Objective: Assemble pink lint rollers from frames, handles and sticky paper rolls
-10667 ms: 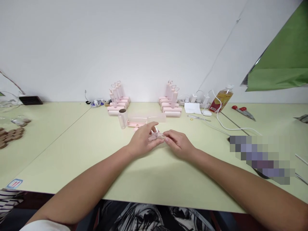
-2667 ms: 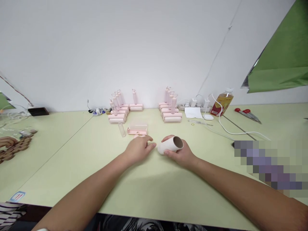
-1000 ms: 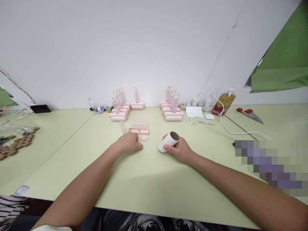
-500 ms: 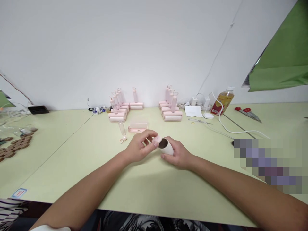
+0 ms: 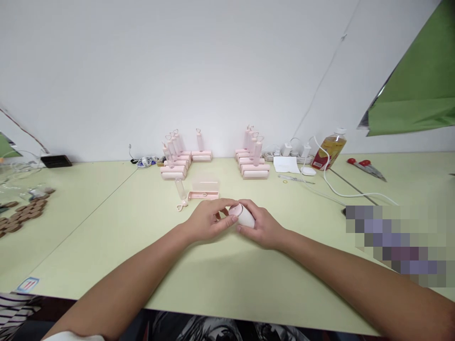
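Observation:
My right hand [image 5: 263,228] is wrapped round a white lint roller refill [image 5: 248,219], tilted with its end toward the left. On that end sits a pink end cap [image 5: 234,209], pinched by the fingers and thumb of my left hand [image 5: 208,221]. The cap covers the roll's brown core. Just beyond my left hand lies a pink case [image 5: 204,194] with its clear cover raised. Beside it rests a clear tube handle [image 5: 180,188] with a pink heart-shaped loop [image 5: 182,205] at its near end.
Pink lint rollers with upright handles stand in a left group [image 5: 174,173] and a right group [image 5: 255,174] near the wall. Farther right are a drink bottle [image 5: 327,150], a white cable [image 5: 346,194] and red-handled snips [image 5: 369,168]. Brown discs [image 5: 26,214] lie far left.
The pink cap has moved right onto the roll's open end, hiding the dark core. My left hand has come closer to my right. The case appears slightly shifted.

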{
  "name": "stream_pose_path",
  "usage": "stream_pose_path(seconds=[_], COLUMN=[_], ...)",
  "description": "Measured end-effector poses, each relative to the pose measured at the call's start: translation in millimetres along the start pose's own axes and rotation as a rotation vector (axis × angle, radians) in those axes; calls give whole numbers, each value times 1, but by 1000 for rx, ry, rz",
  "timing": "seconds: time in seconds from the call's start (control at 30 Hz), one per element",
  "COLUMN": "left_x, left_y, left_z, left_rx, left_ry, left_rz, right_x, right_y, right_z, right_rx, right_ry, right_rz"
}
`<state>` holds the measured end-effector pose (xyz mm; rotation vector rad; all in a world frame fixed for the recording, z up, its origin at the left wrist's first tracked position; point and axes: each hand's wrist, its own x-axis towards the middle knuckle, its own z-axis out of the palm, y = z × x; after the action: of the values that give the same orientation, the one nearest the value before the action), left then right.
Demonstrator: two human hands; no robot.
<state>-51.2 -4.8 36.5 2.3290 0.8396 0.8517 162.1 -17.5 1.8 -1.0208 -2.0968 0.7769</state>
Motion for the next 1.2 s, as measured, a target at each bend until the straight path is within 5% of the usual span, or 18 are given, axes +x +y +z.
stream_pose_path(seconds=[0.5, 0.7, 0.87, 1.2], left_x=[2, 3, 0, 0], left_y=[-10, -11, -12, -13], left_z=[9, 9, 11, 12], left_rx=[-71, -166, -32, 101], left_ry=[98, 87, -3, 20], left_rz=[-101, -45, -31, -13], right_x=[0, 0, 3, 6], right_y=[0, 0, 5, 10], right_z=[-3, -1, 1, 0], right_rx=[-26, 137, 369, 383], right_ry=[-29, -66, -3, 48], right_rz=[-14, 25, 100, 122])
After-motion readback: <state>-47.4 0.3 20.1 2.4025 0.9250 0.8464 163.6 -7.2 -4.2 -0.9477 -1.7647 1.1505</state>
